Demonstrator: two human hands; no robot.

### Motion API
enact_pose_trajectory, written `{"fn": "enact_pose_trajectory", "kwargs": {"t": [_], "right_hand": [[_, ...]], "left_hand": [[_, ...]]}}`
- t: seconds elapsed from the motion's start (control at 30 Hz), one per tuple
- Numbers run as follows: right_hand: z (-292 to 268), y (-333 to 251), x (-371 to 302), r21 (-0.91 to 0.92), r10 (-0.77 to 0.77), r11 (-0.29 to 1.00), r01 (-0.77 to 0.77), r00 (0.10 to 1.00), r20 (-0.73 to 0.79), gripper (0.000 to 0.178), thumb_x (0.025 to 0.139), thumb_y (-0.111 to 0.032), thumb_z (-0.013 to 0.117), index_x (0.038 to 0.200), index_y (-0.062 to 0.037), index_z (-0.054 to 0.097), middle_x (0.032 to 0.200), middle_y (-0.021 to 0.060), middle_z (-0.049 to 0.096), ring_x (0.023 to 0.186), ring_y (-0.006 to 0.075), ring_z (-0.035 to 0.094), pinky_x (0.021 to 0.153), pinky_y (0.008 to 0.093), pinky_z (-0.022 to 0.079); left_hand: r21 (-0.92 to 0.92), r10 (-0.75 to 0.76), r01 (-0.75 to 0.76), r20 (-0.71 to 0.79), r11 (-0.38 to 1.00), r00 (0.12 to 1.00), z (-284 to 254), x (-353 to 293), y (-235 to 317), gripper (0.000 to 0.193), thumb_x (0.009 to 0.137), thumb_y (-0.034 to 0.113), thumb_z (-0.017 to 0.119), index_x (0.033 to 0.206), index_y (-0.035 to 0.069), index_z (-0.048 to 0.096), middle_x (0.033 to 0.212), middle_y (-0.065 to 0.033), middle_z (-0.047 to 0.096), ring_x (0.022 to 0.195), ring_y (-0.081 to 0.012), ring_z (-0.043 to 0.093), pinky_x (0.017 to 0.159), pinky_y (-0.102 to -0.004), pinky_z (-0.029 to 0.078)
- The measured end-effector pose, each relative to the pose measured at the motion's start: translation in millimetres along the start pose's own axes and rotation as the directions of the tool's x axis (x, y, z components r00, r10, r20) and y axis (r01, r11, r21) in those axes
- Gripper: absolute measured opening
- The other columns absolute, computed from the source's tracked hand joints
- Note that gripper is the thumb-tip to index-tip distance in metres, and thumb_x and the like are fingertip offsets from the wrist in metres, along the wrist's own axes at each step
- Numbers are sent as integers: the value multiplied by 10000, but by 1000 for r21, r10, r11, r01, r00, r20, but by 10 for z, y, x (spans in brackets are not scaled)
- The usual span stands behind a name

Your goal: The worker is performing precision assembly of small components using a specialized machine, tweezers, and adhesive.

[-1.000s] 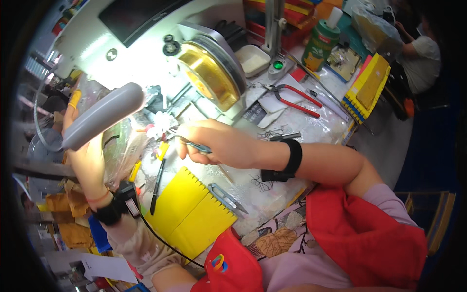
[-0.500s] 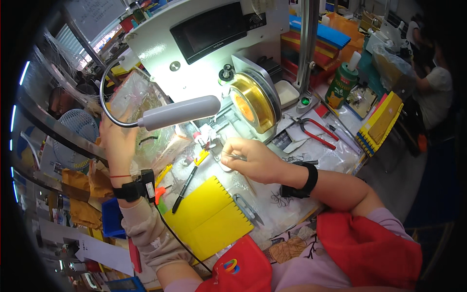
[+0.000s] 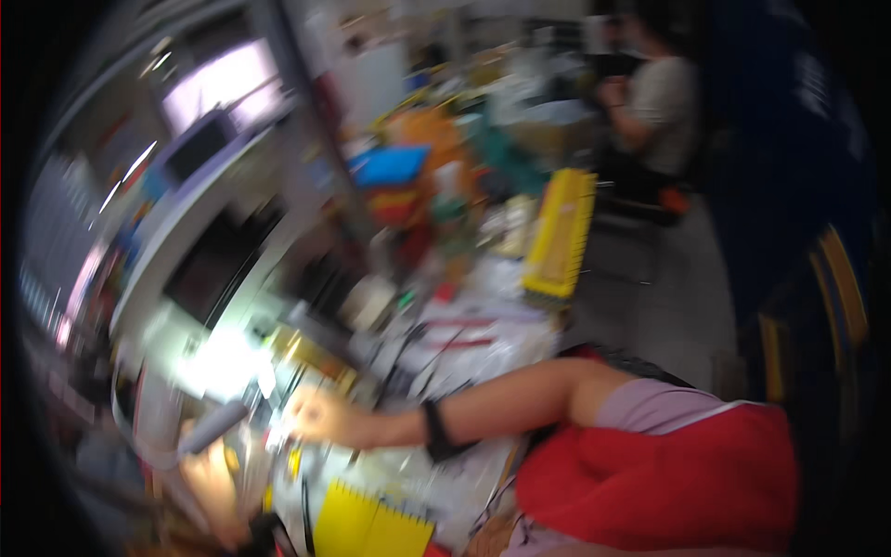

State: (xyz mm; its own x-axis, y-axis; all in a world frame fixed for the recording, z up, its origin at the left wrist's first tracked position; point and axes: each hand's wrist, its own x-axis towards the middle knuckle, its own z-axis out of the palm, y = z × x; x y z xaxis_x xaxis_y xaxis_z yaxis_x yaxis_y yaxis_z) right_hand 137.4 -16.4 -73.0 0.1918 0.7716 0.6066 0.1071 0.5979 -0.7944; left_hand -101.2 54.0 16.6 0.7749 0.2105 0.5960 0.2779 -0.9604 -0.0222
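Just beyond the fingers of the right hand (image 3: 320,415), near the middle left of a motion-blurred view, is a gold-coloured spool (image 3: 320,360) mounted at the front of a white machine. The right hand is curled, knuckles up, just beside the spool; blur and glare hide whether its fingers are together, apart or closed on something. The left hand (image 3: 212,473) reaches up from the lower edge, partly behind a grey tube-shaped lamp (image 3: 213,427); its fingers cannot be made out either. Between the hands lies blurred clear plastic (image 3: 252,459); whether the left hand touches it cannot be told.

The machine has a dark screen (image 3: 221,265), and a white glare spreads below it. Nearer the person on the pale counter (image 3: 404,469) are a dark pen (image 3: 306,515) and a yellow sheet (image 3: 357,527) with a toothed edge. Beyond the right forearm are red-handled pliers (image 3: 459,334) and, farther off, a yellow stack (image 3: 561,237). The person wears a red apron (image 3: 659,473). At upper right, another person (image 3: 664,97) in a pale top sits well apart.
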Motion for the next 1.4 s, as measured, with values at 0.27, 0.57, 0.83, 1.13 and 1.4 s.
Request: {"fn": "enact_pose_trajectory", "kwargs": {"t": [0.27,0.57,0.83,1.13,1.4], "right_hand": [[37,-60,115,218,266,939,-266,963,32,109,947,-128,513,904,-43,460,727,21,539,651,91,520,616,267,433],[325,131,131,430,242,893,-132,947,-213,72,909,-76,519,890,-82,450,691,-21,447,600,83,446,553,255,395],[171,-199,51,584,471,723,-371,882,-24,75,936,-110,519,962,-105,448,767,-35,469,655,51,431,593,209,383],[-54,-334,-230,248,394,895,-369,917,-56,185,938,-218,541,990,-52,478,807,25,519,759,112,493,682,288,421],[-226,-367,-190,-193,41,981,11,963,265,171,952,-135,436,944,8,529,856,178,597,821,371,576,740,410,452]], "left_hand": [[524,311,-316,101,790,945,725,37,65,410,951,237,500,1249,-40,548,1194,-236,581,1063,-373,580,943,-466,463],[758,422,-262,-20,598,906,672,405,489,382,946,184,528,1250,-44,564,1180,-245,607,1067,-378,605,905,-450,502],[760,143,-128,47,638,989,991,-18,102,391,912,195,605,1249,-4,588,1193,-182,631,1039,-367,624,891,-448,515],[88,-279,276,15,957,960,586,384,953,118,924,202,634,1010,130,670,777,-107,692,638,-261,667,537,-345,503],[466,120,-59,-104,883,987,870,127,511,133,864,141,716,991,105,698,934,-74,713,751,-185,693,618,-260,547]]}}
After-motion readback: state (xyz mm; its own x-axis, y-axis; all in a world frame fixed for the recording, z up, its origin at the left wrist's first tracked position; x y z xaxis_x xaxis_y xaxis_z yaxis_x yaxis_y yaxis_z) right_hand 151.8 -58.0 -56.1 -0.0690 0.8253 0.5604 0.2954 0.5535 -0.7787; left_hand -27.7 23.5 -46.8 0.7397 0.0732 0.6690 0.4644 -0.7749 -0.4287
